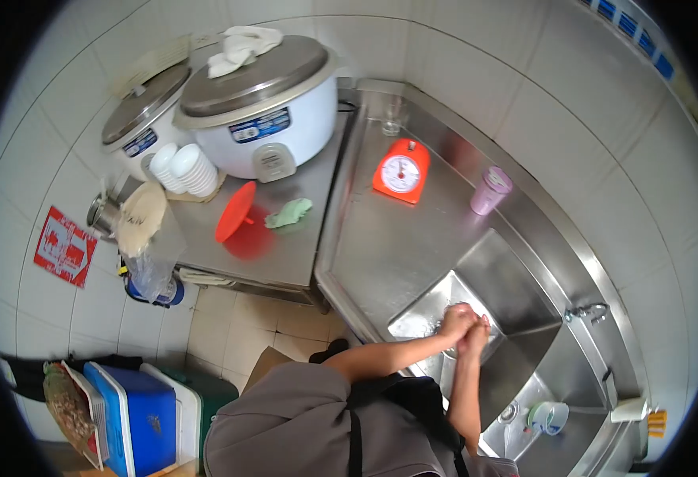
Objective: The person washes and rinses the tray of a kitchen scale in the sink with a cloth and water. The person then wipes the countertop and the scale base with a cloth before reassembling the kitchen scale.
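My two hands meet over the near part of the stainless steel sink basin (pixel 516 290). My left hand (pixel 458 320) is closed, its fingers curled against the other hand. My right hand (pixel 474 339) is closed too and presses up beside it. Whatever lies between them, if anything, is hidden. Wet bright spots show on the basin floor under the hands. A metal faucet (pixel 587 312) is fixed at the basin's right rim, apart from both hands.
An orange kitchen scale (pixel 401 172), a lidded purple cup (pixel 491 191) and a clear glass (pixel 392 126) stand on the steel drainboard. A second basin holds a clear container (pixel 548 417). Left are large rice cookers (pixel 261 103), stacked white cups (pixel 194 170), a red plastic item (pixel 236 213) and a green cloth (pixel 289 213).
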`<action>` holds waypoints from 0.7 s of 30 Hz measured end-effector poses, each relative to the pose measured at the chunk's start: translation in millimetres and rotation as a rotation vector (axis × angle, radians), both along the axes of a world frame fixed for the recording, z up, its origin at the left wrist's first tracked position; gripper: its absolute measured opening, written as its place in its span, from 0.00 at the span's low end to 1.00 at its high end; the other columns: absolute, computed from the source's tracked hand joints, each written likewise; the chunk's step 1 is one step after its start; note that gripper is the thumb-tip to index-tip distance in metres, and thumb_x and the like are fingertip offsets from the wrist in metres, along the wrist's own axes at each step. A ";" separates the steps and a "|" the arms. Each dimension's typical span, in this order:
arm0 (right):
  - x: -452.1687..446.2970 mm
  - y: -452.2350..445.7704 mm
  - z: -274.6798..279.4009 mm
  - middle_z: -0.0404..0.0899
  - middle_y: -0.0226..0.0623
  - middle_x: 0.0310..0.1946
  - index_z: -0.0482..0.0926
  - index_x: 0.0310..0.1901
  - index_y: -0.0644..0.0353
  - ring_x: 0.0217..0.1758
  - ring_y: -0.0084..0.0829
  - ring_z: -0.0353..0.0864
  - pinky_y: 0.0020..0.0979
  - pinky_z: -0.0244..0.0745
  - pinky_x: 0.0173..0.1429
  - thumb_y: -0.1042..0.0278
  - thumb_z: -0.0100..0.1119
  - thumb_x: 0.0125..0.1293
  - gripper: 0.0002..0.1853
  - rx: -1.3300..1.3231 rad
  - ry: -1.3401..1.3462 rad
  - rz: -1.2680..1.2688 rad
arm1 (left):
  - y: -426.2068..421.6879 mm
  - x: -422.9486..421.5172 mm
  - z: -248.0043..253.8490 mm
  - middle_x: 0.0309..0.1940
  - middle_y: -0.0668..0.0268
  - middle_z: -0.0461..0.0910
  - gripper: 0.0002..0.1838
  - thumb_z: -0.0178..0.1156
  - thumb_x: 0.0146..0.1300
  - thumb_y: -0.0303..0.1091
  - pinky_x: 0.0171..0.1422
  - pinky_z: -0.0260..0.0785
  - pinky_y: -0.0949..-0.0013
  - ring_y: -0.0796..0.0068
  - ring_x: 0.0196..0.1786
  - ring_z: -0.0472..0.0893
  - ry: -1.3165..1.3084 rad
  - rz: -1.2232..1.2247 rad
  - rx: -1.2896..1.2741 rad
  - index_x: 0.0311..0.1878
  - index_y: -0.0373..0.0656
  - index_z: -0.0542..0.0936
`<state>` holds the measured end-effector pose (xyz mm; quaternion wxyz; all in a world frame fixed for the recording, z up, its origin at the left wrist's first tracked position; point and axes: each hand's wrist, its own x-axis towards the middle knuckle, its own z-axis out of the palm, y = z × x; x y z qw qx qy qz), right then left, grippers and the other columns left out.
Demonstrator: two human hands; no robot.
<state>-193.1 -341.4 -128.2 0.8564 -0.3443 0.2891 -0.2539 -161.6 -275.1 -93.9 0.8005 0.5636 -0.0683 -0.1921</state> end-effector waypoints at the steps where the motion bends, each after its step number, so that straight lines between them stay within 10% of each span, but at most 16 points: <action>1: 1.3 -19.8 -0.3 0.72 0.43 0.38 0.63 0.50 0.61 0.39 0.34 0.74 0.32 0.73 0.47 0.70 0.44 0.64 0.14 0.139 -0.018 0.170 | 6.0 1.4 10.1 0.19 0.68 0.72 0.09 0.49 0.46 0.17 0.30 0.64 0.71 0.75 0.26 0.72 -0.186 -0.041 0.032 0.16 0.41 0.71; 4: -1.7 -14.5 58.8 0.69 0.49 0.48 0.56 0.60 0.62 0.46 0.38 0.73 0.35 0.69 0.54 0.70 0.43 0.63 0.23 0.112 -0.070 0.570 | 17.6 5.5 30.7 0.15 0.66 0.67 0.09 0.56 0.35 0.25 0.36 0.61 0.69 0.70 0.28 0.70 -0.914 -0.114 -0.037 0.10 0.46 0.66; 5: -3.5 -21.5 60.8 0.67 0.51 0.52 0.54 0.62 0.64 0.44 0.36 0.74 0.33 0.69 0.54 0.73 0.43 0.62 0.26 0.104 -0.146 0.702 | 2.4 6.7 3.5 0.19 0.65 0.78 0.10 0.51 0.37 0.17 0.30 0.67 0.69 0.68 0.27 0.77 -1.040 -0.317 -0.168 0.18 0.44 0.79; 8: 17.5 -44.5 62.2 0.72 0.38 0.33 0.55 0.62 0.66 0.27 0.24 0.71 0.22 0.69 0.32 0.77 0.49 0.58 0.29 -0.065 -0.052 1.314 | 32.3 6.1 17.8 0.16 0.67 0.68 0.09 0.56 0.34 0.32 0.36 0.59 0.66 0.67 0.30 0.70 -1.581 -0.567 -0.120 0.09 0.48 0.66; 12: 44.5 -14.4 85.2 0.74 0.31 0.27 0.73 0.50 0.64 0.28 0.21 0.70 0.22 0.68 0.34 0.74 0.52 0.59 0.16 -0.371 0.592 1.558 | 23.1 16.0 -8.2 0.20 0.68 0.72 0.07 0.57 0.37 0.32 0.42 0.62 0.63 0.68 0.37 0.72 -2.070 -0.787 0.167 0.10 0.49 0.71; 21: 70.1 16.3 4.7 0.75 0.45 0.46 0.80 0.40 0.56 0.48 0.43 0.74 0.34 0.69 0.54 0.65 0.43 0.60 0.15 -1.693 0.952 1.437 | 24.5 12.2 -42.5 0.23 0.68 0.73 0.04 0.57 0.39 0.32 0.45 0.63 0.62 0.68 0.40 0.72 -1.884 -1.171 0.502 0.14 0.49 0.74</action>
